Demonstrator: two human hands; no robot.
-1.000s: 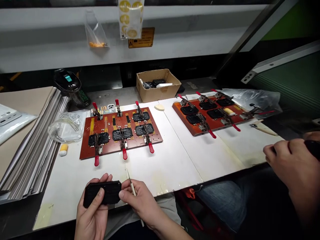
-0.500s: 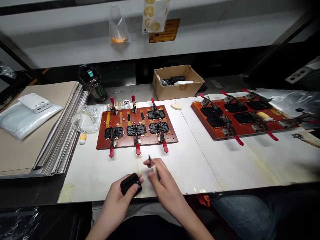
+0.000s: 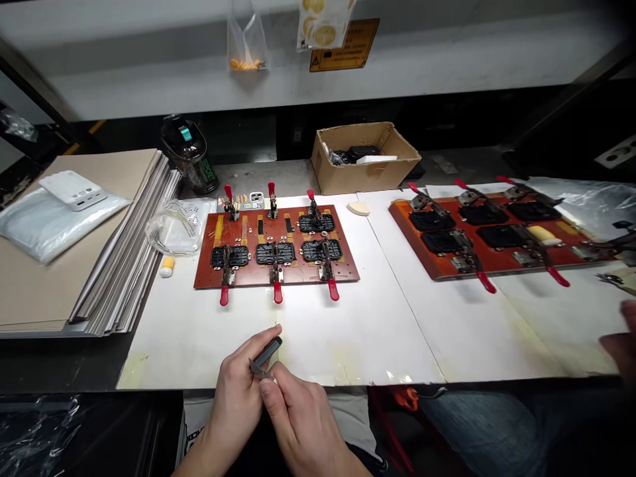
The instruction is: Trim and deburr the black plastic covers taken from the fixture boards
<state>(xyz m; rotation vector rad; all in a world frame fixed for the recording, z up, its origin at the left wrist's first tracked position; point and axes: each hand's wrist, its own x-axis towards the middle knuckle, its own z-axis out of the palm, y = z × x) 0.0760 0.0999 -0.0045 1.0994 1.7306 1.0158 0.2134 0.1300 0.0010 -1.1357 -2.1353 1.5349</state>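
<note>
White tabletop (image 3: pixel 209 351) stretches along a workstation below a pale grey ledge. Near its front edge, the person's left hand (image 3: pixel 233 397) holds a slim black piece (image 3: pixel 267 352) on edge, its fingers (image 3: pixel 253 346) closed around the piece. The right hand (image 3: pixel 298 421) comes in close, its fingers (image 3: pixel 272 391) pinched together on a small pointed metal tool (image 3: pixel 260 369), whose tip lies against or just beside the black piece; the hands hide the exact contact.

Straight ahead sits a red-brown fixture board (image 3: pixel 251 279) with red-handled toggle clamps (image 3: pixel 277 292) and four black parts (image 3: pixel 275 252) held in it. A second, orange board (image 3: pixel 437 268) lies to the right with more black parts and a yellow sponge (image 3: pixel 539 233). A blurred hand (image 3: pixel 619 344) at the right edge belongs to someone else.

Left of the boards are a stack of grey sheets (image 3: pixel 124 265), a white device (image 3: pixel 73 189) on a plastic bag (image 3: pixel 50 225), and a crumpled clear bag (image 3: pixel 173 228). Behind them stands a cardboard box (image 3: pixel 365 162) holding dark items.
</note>
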